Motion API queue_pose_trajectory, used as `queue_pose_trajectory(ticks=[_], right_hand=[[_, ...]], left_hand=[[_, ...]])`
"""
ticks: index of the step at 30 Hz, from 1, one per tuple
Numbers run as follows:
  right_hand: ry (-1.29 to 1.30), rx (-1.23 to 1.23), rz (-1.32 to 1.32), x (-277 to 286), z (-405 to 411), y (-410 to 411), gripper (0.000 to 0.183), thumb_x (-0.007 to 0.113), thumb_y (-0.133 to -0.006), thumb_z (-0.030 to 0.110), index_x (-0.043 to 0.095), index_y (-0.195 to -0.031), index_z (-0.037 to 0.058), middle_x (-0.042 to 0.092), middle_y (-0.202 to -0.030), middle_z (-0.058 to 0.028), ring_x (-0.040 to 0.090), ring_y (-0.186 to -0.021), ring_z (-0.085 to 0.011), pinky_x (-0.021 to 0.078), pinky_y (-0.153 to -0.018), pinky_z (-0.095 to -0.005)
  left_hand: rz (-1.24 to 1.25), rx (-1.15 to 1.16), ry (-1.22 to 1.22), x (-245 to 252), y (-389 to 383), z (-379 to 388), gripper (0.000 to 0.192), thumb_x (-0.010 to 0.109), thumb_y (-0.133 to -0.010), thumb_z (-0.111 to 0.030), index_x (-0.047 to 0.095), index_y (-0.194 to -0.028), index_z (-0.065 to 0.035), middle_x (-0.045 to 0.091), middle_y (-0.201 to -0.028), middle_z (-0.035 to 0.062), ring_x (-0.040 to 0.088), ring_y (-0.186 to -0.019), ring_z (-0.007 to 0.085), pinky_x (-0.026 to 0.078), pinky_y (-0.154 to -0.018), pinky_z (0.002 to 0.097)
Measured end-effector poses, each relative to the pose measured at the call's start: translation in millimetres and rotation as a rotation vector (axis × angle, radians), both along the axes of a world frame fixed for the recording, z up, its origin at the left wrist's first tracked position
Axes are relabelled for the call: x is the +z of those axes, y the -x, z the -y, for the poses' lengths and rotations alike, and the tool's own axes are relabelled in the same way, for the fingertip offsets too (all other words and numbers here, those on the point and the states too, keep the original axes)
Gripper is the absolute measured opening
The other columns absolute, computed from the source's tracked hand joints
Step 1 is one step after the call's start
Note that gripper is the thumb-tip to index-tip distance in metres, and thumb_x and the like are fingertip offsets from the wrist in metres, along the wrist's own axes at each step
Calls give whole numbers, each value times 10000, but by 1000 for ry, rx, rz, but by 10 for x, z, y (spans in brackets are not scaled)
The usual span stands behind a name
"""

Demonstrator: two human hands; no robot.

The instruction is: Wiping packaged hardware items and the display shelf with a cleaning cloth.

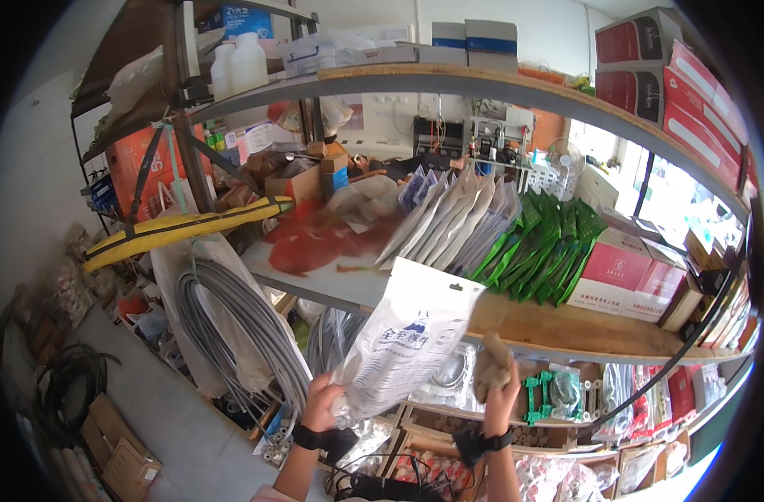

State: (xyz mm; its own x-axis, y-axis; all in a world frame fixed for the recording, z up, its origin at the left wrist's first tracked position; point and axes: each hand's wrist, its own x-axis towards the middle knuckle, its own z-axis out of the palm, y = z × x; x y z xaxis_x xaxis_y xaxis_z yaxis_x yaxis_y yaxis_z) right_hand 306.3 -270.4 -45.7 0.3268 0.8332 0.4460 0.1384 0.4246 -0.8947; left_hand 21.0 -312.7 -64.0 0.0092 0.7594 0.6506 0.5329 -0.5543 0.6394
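Observation:
My left hand (322,401) grips the lower left corner of a white plastic pouch (404,342) with blue print and a hang hole at its top. The pouch tilts up in front of the shelf edge. To its right, my right hand (502,389) holds a crumpled brown cloth (493,367). Both wrists wear black bands. Beyond the pouch, a row of white and grey pouches (447,219) stands on the middle shelf, beside several green pouches (538,245).
A coil of grey hose (215,320) hangs at the left below a yellow padded strip (187,229). Red and white cartons (626,273) stand on the wooden shelf (557,326) at the right. Bins of bagged parts (545,474) lie below. A black cable (676,361) crosses the right side.

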Motion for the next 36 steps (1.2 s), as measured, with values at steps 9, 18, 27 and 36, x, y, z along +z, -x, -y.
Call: queue_pose_trajectory(ticks=[9,18,27,36], right_hand=[[-100,59,413,-381,453,123,537,383,-647,-82,357,-1182,-33,373,-1209,-219,335,-1141,-349,237,-966,-385],[-35,416,15,-356,111,762,488,344,-667,-55,393,-1153,-41,412,-1180,-176,396,-1088,-258,282,-931,-323],[-276,303,287,216,-719,1696,367,392,-682,-40,470,-1041,-31,534,-987,-153,505,-853,-228,389,-776,-291],[-176,271,378,408,-1329,2879,383,392,-639,-75,479,-1011,-54,525,-1010,-188,501,-931,-320,377,-827,-323]], left_hand=[[191,-22,22,-331,-520,210,340,616,-446,-8,536,-775,-35,498,-968,132,467,-920,317,359,-812,360],[1300,-413,437,-123,159,76,358,420,-697,26,479,-1050,15,567,-916,83,563,-814,178,449,-730,281],[1249,-622,254,-452,1031,-1009,287,436,-688,19,501,-967,35,560,-926,117,546,-859,217,432,-757,299],[1634,-765,512,-1488,1840,-1907,366,425,-777,-131,403,-1118,1,470,-1080,163,479,-982,304,395,-849,421]])
